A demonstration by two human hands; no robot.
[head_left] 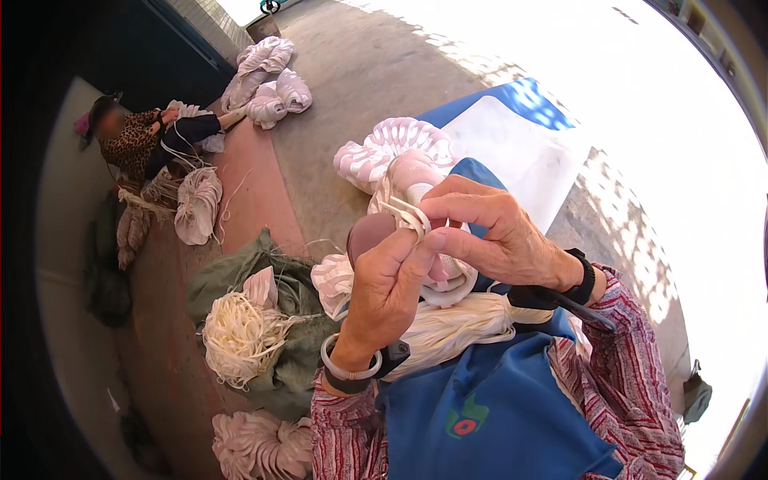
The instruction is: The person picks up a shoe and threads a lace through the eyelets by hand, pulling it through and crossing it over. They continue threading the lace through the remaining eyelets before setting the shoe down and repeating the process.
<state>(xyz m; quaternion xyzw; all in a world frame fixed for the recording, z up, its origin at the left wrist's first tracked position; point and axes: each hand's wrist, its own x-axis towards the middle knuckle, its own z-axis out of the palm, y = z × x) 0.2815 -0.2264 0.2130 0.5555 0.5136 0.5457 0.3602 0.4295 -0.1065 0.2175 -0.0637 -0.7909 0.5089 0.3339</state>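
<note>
Close together in front of me, my hands work on thin cream strips [410,214] that loop up between the fingertips. My left hand [384,284] is closed, its thumb and forefinger pinching the strips' lower part. Facing it, my right hand [500,228] pinches with thumb and forefinger at the right side of the loop. Right behind the fingers is a pink and white piece [412,172], partly hidden by my hands. A smooth brown rounded thing [370,234] shows beside my left hand. Across my lap, over a blue apron [496,392], lies a bundle of cream strips [456,332].
Coiled pink-and-white stacks [392,148] lie ahead, with more [268,88] farther back and one [260,448] at lower left. A tangle of cream strips [244,340] rests on green cloth [224,276]. Another person [132,140] sits far left among similar stacks. A white sheet [512,148] covers blue material.
</note>
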